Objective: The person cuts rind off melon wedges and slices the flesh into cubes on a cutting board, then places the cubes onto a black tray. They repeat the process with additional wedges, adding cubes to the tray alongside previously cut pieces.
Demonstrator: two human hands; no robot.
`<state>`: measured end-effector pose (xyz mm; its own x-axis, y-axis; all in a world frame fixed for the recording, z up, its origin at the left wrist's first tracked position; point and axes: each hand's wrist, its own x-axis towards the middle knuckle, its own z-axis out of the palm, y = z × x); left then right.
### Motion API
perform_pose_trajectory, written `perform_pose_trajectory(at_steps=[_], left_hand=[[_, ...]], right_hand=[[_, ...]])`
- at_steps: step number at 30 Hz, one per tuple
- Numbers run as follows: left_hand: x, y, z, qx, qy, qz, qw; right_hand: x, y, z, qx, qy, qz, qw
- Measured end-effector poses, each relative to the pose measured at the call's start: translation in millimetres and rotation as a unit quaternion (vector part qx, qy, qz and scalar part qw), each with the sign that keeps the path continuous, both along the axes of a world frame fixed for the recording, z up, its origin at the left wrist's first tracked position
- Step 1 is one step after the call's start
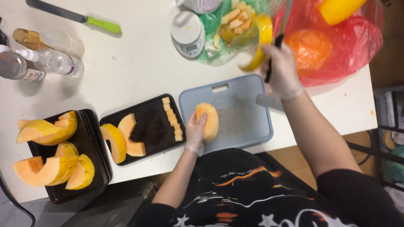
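My left hand (195,133) clamps the peeled pumpkin piece (209,121) on the grey cutting board (248,126), frame centre. My right hand (281,71), upper right, grips a knife (269,69) and yellow peel (261,42).

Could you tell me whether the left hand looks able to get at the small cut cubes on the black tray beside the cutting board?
Probably yes. The left hand rests on a peeled melon piece on the cutting board, and the cubes lie just beside it with nothing between. It would first have to let go of the piece.

Bright, even overhead light, soft shadows (short ones beside the trays), motion blur on the raised peel (260,42)
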<state>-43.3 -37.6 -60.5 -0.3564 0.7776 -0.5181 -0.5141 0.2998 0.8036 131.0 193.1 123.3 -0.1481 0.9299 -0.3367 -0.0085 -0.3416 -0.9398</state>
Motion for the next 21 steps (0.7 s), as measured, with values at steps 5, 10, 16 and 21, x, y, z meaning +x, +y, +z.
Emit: perform_pose_trajectory(at_steps=[5, 10, 16, 21], left_hand=[[1.7, -3.1, -2.1, -0.013, 0.005, 0.002, 1.000], [-5.2, -2.8, 5.3, -0.034, -0.047, 0.026, 0.998], [-13.5, 10.1, 21.3, -0.067, -0.051, 0.011, 0.996], [-4.0, 22.8, 21.6, -0.084, 0.095, -0.138, 0.982]], right_hand=[[-70.5, 77.7, -14.5, -0.065, 0.143, -0.065, 0.985], [-108.9, 98.6, -42.6, -0.045, 0.036, -0.135, 0.989], [-100.0, 102.5, -44.4, 0.141, -0.285, -0.101, 0.943], [-74.6, 50.0, -46.7, 0.090, -0.045, -0.067, 0.993]])
